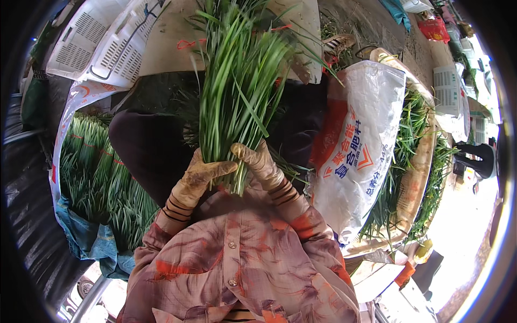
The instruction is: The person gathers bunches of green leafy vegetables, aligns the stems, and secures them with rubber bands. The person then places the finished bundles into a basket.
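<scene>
Both hands wear stained, pale work gloves. Between them is a thick bunch of long green leaves, apparently garlic chives (242, 105), with the pale stalk ends towards my chest and the leaf tips pointing away. My left hand (202, 171) grips the bunch from the left near the stalk ends, its thumb lying across the front. From the right, my right hand (260, 161) clasps the same bunch, thumb towards the stalks. Some leaf tips are blurred. Beyond my knees, a pale board (173, 48) lies partly under the leaves, with a red tie (190, 43) on it.
Bundles of chives with red ties (97, 169) fill a sack at left, above blue woven plastic (89, 234). White perforated crates (109, 40) stand upper left. At right, a printed white plastic sack (363, 133) leans against a round basket (418, 173) holding greens. A striped shoe (339, 42) shows beyond the board.
</scene>
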The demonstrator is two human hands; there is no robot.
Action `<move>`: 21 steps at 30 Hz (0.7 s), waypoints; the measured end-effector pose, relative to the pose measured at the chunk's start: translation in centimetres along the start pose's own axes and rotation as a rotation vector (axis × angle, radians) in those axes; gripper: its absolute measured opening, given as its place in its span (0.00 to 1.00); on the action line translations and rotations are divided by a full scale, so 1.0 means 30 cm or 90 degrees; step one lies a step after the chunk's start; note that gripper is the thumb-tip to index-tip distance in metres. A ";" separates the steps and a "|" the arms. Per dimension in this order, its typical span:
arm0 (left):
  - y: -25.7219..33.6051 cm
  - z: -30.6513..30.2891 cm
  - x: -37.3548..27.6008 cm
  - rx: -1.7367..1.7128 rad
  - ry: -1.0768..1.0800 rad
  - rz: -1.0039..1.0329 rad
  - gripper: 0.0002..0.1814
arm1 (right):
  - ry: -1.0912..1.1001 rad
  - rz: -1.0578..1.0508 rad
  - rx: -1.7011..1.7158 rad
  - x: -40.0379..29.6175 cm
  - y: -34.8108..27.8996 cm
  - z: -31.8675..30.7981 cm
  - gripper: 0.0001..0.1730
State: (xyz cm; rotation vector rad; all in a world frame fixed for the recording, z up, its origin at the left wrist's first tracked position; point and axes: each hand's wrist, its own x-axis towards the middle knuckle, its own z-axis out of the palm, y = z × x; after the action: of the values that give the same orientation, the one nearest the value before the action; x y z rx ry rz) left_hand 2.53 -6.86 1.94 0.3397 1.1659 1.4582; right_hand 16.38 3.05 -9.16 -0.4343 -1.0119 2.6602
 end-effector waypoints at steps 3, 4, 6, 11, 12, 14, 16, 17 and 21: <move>-0.044 -0.109 -0.024 -0.248 -0.084 -0.101 0.20 | 0.107 -0.014 -0.241 -0.002 -0.143 0.135 0.28; -0.076 -0.140 -0.024 -0.302 -0.025 -0.140 0.23 | 0.087 -0.045 -0.211 0.000 -0.171 0.161 0.29; -0.050 -0.107 -0.043 -0.236 -0.021 -0.163 0.25 | 0.101 -0.094 -0.238 0.003 -0.177 0.176 0.30; -0.041 -0.077 -0.049 -0.181 -0.091 -0.110 0.20 | -0.018 0.133 -0.270 -0.029 -0.207 0.158 0.24; -0.011 -0.046 -0.058 -0.156 -0.034 -0.109 0.18 | -0.019 0.107 -0.288 -0.031 -0.250 0.195 0.24; -0.040 -0.091 -0.058 -0.072 -0.021 -0.094 0.20 | -0.045 -0.107 -0.325 -0.031 -0.233 0.194 0.22; -0.030 -0.098 -0.056 -0.010 0.002 -0.051 0.22 | -0.041 -0.045 -0.408 -0.062 -0.284 0.164 0.18; -0.013 -0.071 -0.057 0.003 0.060 -0.031 0.21 | -0.026 -0.050 -0.489 -0.075 -0.303 0.146 0.16; 0.050 -0.019 -0.055 0.014 0.122 -0.003 0.14 | 0.262 -0.039 -0.582 -0.094 -0.330 0.224 0.12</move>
State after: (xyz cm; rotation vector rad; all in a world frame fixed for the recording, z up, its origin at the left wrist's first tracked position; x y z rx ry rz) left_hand 1.67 -8.30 3.53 0.2156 1.3354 1.5001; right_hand 17.87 5.21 2.87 -1.0339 -1.9743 1.7775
